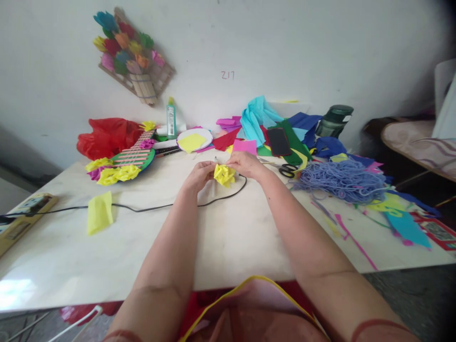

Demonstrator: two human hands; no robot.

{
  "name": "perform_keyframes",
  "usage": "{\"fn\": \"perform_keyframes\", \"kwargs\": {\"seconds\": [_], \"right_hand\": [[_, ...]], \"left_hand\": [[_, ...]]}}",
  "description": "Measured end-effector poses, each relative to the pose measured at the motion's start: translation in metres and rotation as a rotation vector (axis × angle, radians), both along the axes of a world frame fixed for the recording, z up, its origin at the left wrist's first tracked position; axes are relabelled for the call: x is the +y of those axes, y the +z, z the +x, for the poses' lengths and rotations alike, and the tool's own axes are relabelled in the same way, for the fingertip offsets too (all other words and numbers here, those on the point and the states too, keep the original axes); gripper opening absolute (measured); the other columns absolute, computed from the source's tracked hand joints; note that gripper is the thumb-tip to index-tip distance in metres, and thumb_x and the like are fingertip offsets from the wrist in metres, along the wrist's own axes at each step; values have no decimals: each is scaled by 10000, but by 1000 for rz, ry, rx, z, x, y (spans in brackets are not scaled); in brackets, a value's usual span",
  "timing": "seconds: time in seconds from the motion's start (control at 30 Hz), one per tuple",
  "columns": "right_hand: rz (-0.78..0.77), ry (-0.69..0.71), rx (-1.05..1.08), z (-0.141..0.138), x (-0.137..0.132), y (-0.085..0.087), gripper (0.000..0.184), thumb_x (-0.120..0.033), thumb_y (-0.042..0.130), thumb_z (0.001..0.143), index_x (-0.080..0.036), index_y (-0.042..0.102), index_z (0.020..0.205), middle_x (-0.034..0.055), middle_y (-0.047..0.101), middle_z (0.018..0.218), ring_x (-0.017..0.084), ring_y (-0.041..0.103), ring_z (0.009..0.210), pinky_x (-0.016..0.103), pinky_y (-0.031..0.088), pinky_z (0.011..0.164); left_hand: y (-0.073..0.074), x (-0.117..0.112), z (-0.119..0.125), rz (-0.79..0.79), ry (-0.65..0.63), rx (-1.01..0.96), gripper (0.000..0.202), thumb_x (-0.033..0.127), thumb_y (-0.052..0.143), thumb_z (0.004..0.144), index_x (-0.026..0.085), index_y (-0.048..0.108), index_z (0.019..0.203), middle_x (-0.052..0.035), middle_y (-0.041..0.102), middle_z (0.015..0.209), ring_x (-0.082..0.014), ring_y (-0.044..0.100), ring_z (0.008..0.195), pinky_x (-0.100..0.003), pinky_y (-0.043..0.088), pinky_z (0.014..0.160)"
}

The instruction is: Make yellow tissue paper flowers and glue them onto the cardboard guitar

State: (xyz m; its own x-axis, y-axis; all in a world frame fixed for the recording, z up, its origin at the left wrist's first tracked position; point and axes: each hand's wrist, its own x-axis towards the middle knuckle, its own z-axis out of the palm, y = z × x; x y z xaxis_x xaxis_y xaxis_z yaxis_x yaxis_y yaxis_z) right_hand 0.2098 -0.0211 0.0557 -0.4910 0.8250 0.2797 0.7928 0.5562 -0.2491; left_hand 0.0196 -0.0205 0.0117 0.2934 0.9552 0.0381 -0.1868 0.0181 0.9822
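On the far left of the pale desk (228, 247) sat a yellow and white power strip (26, 213), and a thin black cord (142, 209) ran from there toward the middle. A loose sheet of thin yellow paper (99, 213) lay over the cord. Behind it, near a crumpled red plastic bag (107, 137), was a flat green guitar shape with pink stripes and paper flowers (133, 156). Next came a white oval plate (209, 136) with yellow paper on it. In the middle, the left hand (199, 175) had its fingers pinched shut on the left side of a crinkly yellow paper flower (224, 176). The right hand (246, 165) pinched the flower's top right edge, fingers close together. The flower was between both hands, above the desk. Farther right were a dark phone (279, 141), black-handled scissors (289, 168) and a big messy heap of blue-purple string (338, 183).
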Motion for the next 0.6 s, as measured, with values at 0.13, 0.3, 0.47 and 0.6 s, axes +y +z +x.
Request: {"fn": "perform_keyframes", "kwargs": {"seconds": [0.13, 0.3, 0.47, 0.6], "right_hand": [[21, -31, -52, -2, -3, 3, 270, -260, 513, 901, -248, 772, 978, 45, 702, 1008, 175, 598, 891, 266, 358, 655], [10, -75, -71, -4, -6, 5, 281, -265, 490, 916, -243, 763, 981, 54, 693, 1038, 184, 592, 901, 273, 361, 665], [34, -113, -46, -5, -9, 7, 278, -257, 481, 919, -231, 755, 959, 67, 685, 1051, 200, 591, 917, 285, 368, 672], [37, -153, -43, -7, -12, 10, 276, -239, 475, 919, -228, 749, 947, 72, 685, 1056, 205, 596, 941, 291, 387, 699]], "left_hand": [[3, -1, 0, -16, 2, -36, 502, 396, 846, 523, 134, 644, 902, -26, 666, 712, -144, 622, 613, -266, 476, 588], [7, -4, 4, 2, 12, 0, 700, 237, 857, 482, 140, 562, 1110, -12, 682, 727, -152, 650, 642, -247, 471, 596], [12, -8, 9, 65, 34, 50, 742, 226, 845, 475, 149, 534, 1144, 11, 669, 710, -138, 624, 604, -234, 450, 562], [13, -7, 8, 122, 34, 67, 751, 240, 839, 488, 150, 518, 1161, 15, 669, 722, -135, 624, 616, -249, 467, 606]]}}
